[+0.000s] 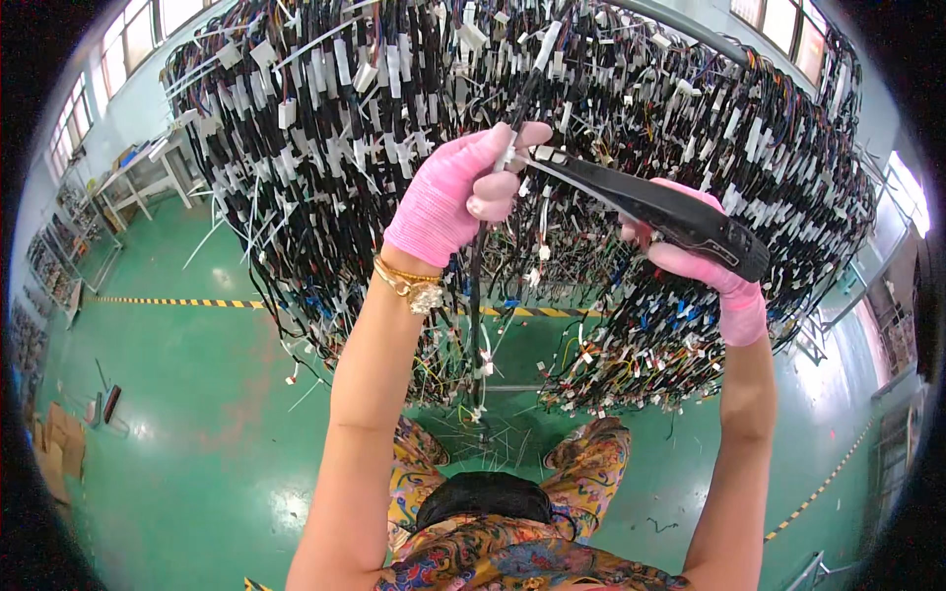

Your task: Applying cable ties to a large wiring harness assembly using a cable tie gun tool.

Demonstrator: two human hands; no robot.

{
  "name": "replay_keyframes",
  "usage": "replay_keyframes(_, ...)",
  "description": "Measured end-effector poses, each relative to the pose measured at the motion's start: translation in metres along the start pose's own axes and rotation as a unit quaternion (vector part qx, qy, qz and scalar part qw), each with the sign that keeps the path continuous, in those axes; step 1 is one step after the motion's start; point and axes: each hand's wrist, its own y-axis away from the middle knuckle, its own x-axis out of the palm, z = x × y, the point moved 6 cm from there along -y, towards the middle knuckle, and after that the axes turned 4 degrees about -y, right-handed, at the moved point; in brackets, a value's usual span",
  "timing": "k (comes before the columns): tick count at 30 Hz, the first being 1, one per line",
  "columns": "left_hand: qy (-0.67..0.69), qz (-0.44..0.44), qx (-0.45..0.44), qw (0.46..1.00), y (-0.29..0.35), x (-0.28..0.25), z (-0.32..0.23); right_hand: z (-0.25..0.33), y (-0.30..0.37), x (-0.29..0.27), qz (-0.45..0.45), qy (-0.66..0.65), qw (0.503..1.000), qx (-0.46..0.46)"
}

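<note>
My left hand [455, 194], in a pink fingertip-less glove, is closed around a black wire harness [476, 295] that hangs down in front of me. A white cable tie [507, 156] shows at its fingertips, wrapped around the harness. My right hand [711, 271], gloved the same way, grips a black cable tie gun [655, 202]. The tool's narrow nose points left and meets the harness at the tie, right beside my left fingers. Whether the tie's tail sits inside the nose is too small to tell.
Dense rows of hanging black wire harnesses [345, 108] with white connectors and tags fill the space ahead, below a metal rail [685, 32]. Cut tie ends [507, 448] litter the green floor by my feet. Cardboard [61, 443] lies far left, and a table [148, 182] stands behind.
</note>
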Motion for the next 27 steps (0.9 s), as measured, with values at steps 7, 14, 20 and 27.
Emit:
replay_keyframes(7,0.116,-0.015,-0.052,0.992,-0.001,0.0,0.008,0.014,-0.007,0.007,0.035,0.061,0.997,-0.025)
replay_keyframes(14,0.062,0.008,-0.039,0.997,-0.002,0.004,0.007,0.024,0.002,0.02,0.01,0.013,0.999,-0.033)
replay_keyframes(20,-0.166,-0.139,0.028,0.976,-0.002,-0.01,0.001,0.014,-0.002,0.028,0.006,0.104,0.994,-0.015)
replay_keyframes(27,-0.183,-0.123,0.039,0.975,-0.002,-0.015,-0.003,-0.004,0.003,0.05,-0.033,0.022,0.998,-0.039)
